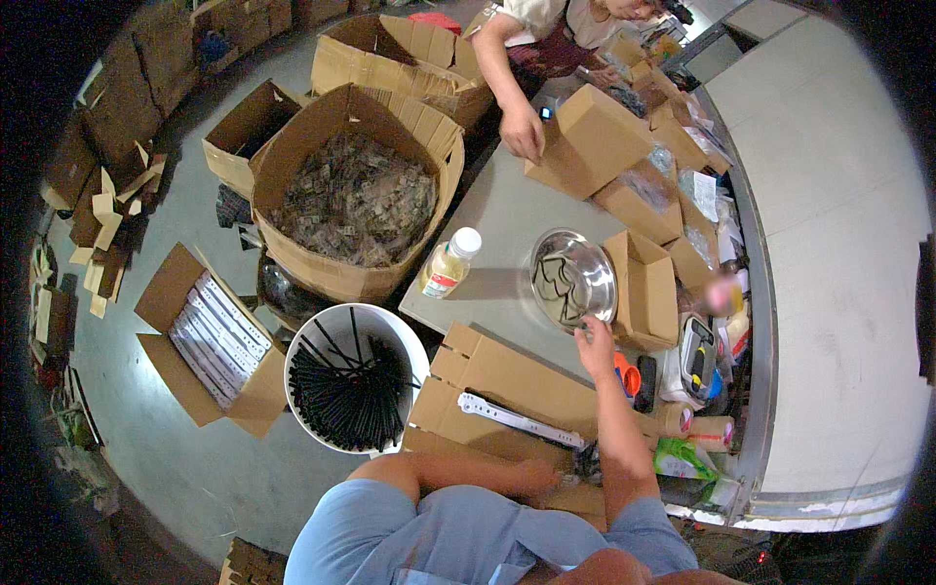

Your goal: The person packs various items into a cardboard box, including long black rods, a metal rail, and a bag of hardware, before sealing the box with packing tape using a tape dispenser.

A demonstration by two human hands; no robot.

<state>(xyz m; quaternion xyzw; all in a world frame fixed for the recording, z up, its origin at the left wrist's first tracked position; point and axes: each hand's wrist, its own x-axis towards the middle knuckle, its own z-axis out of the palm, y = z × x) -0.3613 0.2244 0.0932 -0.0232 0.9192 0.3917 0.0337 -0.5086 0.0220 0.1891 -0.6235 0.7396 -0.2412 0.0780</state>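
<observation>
A steel bowl (603, 261) stands on the grey table, with thin dark bent pieces (556, 283) inside. My right hand (593, 343) is at its near rim, fingers drawn together; whatever they pinch is too small to name. On flattened cardboard (507, 366) in front of me lies a long white metal rail (517, 417). My left hand (538, 478) is low over the cardboard, close to the rail's right end and a small dark item (588, 460). Blur and shadow hide its fingers.
To my left stand a white bucket of black rods (353, 385), a carton of white rails (219, 336) and a large carton of small parts (356, 195). A capped bottle (450, 263) is on the table. Cartons (645, 288) line the right; a co-worker's hand (523, 132) is across.
</observation>
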